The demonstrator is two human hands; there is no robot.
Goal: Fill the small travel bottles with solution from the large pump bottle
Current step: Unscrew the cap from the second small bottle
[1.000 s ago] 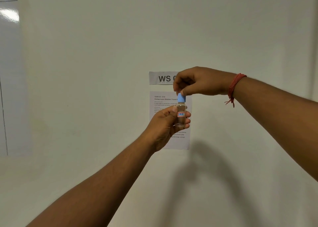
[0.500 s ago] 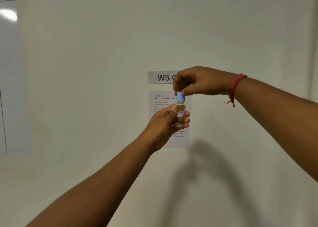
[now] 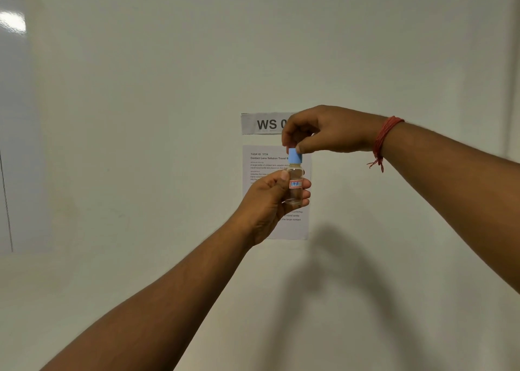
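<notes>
The left hand (image 3: 270,201) grips a small clear travel bottle (image 3: 295,186) round its body, held upright in the air in front of a white wall; the right hand (image 3: 323,130) pinches the blue cap (image 3: 295,156) from above with thumb and fingertips; the cap sits on the bottle's neck, and whether it is tight or loose cannot be told.

The bottle looks light and stiff, probably thin plastic or glass with a smooth wall, so it is likely a little slippery, the more so if solution wets it; the sound hold is round the middle of the body, near the small red-edged label (image 3: 296,184), leaving the neck free; the cap is small and calls for a fingertip pinch and a twist, not force; the bottle appears mostly clear inside, and how much liquid it holds I cannot tell.

Behind the hands a printed task sheet (image 3: 263,162) and a sign (image 3: 264,123) reading "WS 0" are stuck to the wall; a red thread band (image 3: 384,138) circles the right wrist.

Against the earlier frames little differs; both holds are the same, and bottle and hands sit in almost the same spot before the sheet.
</notes>
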